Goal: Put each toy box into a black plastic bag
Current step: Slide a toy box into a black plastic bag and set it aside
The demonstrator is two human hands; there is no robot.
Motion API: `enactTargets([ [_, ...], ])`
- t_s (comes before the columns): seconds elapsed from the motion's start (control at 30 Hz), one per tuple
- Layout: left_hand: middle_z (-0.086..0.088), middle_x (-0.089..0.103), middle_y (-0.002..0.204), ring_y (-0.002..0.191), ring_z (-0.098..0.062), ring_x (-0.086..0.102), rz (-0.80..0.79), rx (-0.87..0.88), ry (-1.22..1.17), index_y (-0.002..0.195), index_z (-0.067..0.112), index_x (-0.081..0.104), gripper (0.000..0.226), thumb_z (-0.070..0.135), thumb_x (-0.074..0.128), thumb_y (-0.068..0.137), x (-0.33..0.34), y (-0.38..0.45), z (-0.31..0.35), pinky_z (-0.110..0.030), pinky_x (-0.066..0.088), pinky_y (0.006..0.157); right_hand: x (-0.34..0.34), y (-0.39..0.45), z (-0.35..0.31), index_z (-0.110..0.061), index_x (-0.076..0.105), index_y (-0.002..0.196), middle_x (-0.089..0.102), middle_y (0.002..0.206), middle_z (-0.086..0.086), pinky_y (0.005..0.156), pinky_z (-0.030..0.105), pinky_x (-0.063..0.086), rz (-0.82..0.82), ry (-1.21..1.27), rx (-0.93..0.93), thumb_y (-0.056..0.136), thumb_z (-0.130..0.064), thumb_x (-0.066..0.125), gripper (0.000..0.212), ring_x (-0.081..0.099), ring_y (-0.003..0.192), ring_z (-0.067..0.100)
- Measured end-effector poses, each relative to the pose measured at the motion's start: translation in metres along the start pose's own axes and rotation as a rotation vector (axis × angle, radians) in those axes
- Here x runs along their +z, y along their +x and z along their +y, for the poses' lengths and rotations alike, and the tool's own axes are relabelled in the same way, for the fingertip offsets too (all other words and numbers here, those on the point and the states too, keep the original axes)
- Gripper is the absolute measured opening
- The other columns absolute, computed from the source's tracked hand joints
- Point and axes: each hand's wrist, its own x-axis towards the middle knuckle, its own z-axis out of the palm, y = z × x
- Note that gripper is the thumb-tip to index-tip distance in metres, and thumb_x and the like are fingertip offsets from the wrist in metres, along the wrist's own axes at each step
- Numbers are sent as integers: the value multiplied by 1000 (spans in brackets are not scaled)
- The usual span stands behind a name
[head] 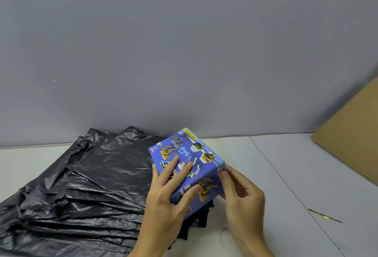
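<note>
Toy box (187, 170) gripped tilted between left hand (167, 193) and right hand (241, 193) above stacked black bags (92, 185); likely slip risk: glossy cardboard, no bag opened.

A white tabletop (266, 164) carries a fanned stack of black plastic bags (86, 185) on its left, a thin gold twist tie (324, 215) at right, and a cardboard sheet (351, 134) at the far right edge.

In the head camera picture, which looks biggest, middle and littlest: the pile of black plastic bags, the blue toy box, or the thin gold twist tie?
1. Pile of crinkly black plastic bags, by far the largest.
2. Blue cardboard toy box, held by both hands.
3. Thin gold twist tie on the white table, smallest.
</note>
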Motion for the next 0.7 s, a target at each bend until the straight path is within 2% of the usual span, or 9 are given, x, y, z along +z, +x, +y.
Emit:
enactTargets([
  [0.1, -2, 41, 153, 146, -39, 28, 44, 1, 30, 133, 34, 53, 52, 38, 74, 86, 5, -2, 3, -58, 36, 113, 12, -6, 3, -40, 51, 135, 67, 126, -16, 79, 33, 60, -173, 208, 229, 69, -59, 79, 75, 69, 110, 13],
  [0.17, -6, 35, 157, 149, -45, 17, -50, 114, 99, 139, 26, 50, 56, 42, 67, 87, 10, -6, 4, -56, 23, 119, 14, -2, 7, -38, 42, 141, 67, 128, -8, 88, 45, 58, -155, 298, 344, 65, -53, 85, 88, 68, 113, 19],
  [0.23, -1, 32, 160, 151, -37, 14, -165, 200, 75, 144, 21, 49, 58, 41, 59, 90, 15, -10, 5, -40, 16, 123, 2, 12, 7, -28, 51, 133, 72, 120, -1, 90, 47, 57, 14, 264, 333, 66, -45, 87, 78, 71, 106, 22],
  [0.3, 3, 39, 156, 147, -23, 32, -199, 166, -38, 144, 19, 49, 54, 34, 56, 93, 16, -10, 6, -29, 33, 116, -16, 30, 6, -24, 61, 109, 76, 102, 2, 65, 34, 59, 157, 253, 341, 75, -40, 78, 41, 74, 82, 15],
  [0.37, 6, 53, 143, 133, -10, 50, -100, 103, 23, 136, 18, 56, 44, 27, 54, 93, 16, -4, 3, -32, 46, 103, -34, 44, 5, -25, 61, 97, 75, 85, 0, 46, 24, 50, 234, 266, 375, 87, -38, 70, 19, 70, 63, 10],
  [0.43, 14, 54, 135, 131, -7, 47, -81, 27, 291, 133, 21, 57, 39, 27, 54, 94, 14, 4, -7, -31, 43, 102, -47, 52, 5, -25, 58, 100, 73, 80, -3, 46, 24, 49, 258, 249, 387, 90, -43, 62, 20, 69, 62, 11],
  [0.53, 17, 41, 147, 143, -10, 30, -263, -160, 622, 140, 29, 48, 42, 42, 48, 100, 6, 5, -23, -31, 34, 107, -54, 56, 1, -24, 51, 110, 72, 77, -4, 50, 25, 46, 283, 264, 368, 91, -42, 62, 28, 67, 61, 11],
  [0.63, 7, 59, 129, 127, -21, 54, -327, -108, 698, 123, 20, 63, 38, 37, 69, 90, -1, -2, -28, -37, 49, 93, -53, 58, 1, -31, 44, 100, 73, 69, -12, 55, 28, 49, 282, 300, 351, 89, -32, 70, 27, 70, 57, 7],
  [0.7, 14, 59, 119, 119, -15, 56, -298, -88, 687, 117, 26, 60, 26, 37, 62, 94, -5, -5, -26, -28, 45, 89, -52, 58, 3, -34, 43, 97, 72, 67, -14, 59, 31, 49, 273, 316, 346, 88, -31, 71, 29, 69, 56, 4],
])
